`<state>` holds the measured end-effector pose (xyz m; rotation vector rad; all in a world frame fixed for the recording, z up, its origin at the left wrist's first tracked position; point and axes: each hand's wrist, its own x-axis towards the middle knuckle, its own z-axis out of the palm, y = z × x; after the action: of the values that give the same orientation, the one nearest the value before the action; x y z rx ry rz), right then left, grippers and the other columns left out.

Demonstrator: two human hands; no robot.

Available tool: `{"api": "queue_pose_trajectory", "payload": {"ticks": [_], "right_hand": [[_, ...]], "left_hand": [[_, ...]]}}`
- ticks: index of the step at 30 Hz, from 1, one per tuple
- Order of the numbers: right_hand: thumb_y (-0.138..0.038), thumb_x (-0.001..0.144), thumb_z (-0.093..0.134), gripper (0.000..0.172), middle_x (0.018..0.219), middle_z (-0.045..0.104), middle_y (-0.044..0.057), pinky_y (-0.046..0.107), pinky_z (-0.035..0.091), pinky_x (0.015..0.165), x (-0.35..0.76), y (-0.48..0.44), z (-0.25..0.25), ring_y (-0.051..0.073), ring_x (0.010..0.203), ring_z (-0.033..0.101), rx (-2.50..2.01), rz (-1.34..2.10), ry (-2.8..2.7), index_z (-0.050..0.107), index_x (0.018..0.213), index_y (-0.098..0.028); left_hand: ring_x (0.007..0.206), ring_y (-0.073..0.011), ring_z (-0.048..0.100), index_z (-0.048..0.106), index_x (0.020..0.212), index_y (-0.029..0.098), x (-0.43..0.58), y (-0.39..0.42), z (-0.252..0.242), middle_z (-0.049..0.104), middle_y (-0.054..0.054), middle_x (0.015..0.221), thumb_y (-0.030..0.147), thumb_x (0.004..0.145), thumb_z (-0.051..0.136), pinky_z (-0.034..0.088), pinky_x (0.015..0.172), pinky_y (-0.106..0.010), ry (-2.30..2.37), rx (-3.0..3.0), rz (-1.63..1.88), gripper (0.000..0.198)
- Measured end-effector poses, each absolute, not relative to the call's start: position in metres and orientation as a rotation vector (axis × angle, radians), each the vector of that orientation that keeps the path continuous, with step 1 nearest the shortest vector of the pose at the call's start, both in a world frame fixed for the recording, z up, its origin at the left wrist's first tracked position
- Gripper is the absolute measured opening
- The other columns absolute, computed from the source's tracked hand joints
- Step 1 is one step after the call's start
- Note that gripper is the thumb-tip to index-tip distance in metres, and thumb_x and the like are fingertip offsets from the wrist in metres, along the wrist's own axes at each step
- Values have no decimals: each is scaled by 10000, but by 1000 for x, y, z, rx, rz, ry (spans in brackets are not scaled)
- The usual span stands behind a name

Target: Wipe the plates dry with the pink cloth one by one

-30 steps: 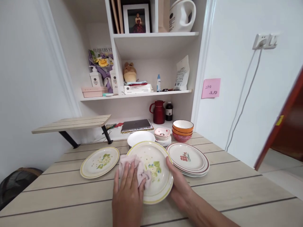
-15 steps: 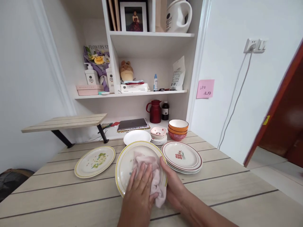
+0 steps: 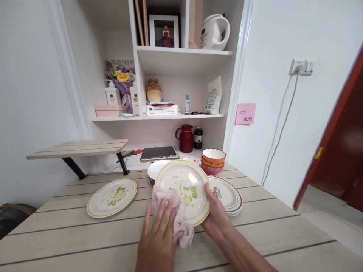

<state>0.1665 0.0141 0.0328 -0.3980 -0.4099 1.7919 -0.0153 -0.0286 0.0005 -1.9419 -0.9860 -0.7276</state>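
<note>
A yellow-rimmed plate with a green floral print is held tilted above the table by my right hand, thumb over its right rim and fingers behind it. My left hand presses a crumpled pale pink cloth against the plate's lower left edge, its fingers somewhat spread on the cloth. Flat on the table at left lies another yellow-rimmed plate. Behind the held plate, partly hidden, are a white bowl and a stack of red-rimmed plates.
Stacked orange and red bowls stand at the back right. A dark red jug, a dark bottle and a laptop sit behind. A small raised wooden shelf is at the left of the table.
The held plate has moved up and right, now covering part of the red-rimmed stack. My left hand and the cloth have slid left to its edge, uncovering the print. The view has tilted up slightly.
</note>
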Motion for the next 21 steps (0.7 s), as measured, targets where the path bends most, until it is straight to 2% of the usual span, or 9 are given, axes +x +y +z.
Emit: {"api": "queue_pose_trajectory", "payload": {"ticks": [5,11,16,21], "right_hand": [[-458,863,552,585,1207,655,127,412,390,1036,150,-2,26,246,1146,587,-458,1859,-470,480,1344,-133],[-490,873,519,591,1202,653,151,393,386,1035,133,-16,15,245,1149,584,-460,2085,-565,524,1300,-82],[-500,875,506,587,1221,644,142,375,373,1038,132,-18,17,237,1140,589,-497,2061,-589,531,1296,-92],[-556,869,476,597,1189,665,129,359,370,1033,132,-16,16,228,1122,600,-495,2105,-603,569,1254,-109]], "left_hand": [[1295,-273,446,545,1238,97,-27,-24,-6,567,-122,1331,229,907,444,183,1136,-496,-1211,-1808,-861,371],[1369,-261,335,380,1383,96,-33,-22,-10,491,-126,1403,198,910,416,357,1044,-484,-1316,-1859,-937,485],[1406,-250,252,211,1467,161,-26,-25,-8,374,-79,1490,206,915,418,373,1057,-500,-1320,-2055,-926,591],[1410,-249,240,148,1484,179,-18,-30,-6,329,-69,1510,264,913,448,343,1096,-485,-1188,-2353,-846,651]]}}
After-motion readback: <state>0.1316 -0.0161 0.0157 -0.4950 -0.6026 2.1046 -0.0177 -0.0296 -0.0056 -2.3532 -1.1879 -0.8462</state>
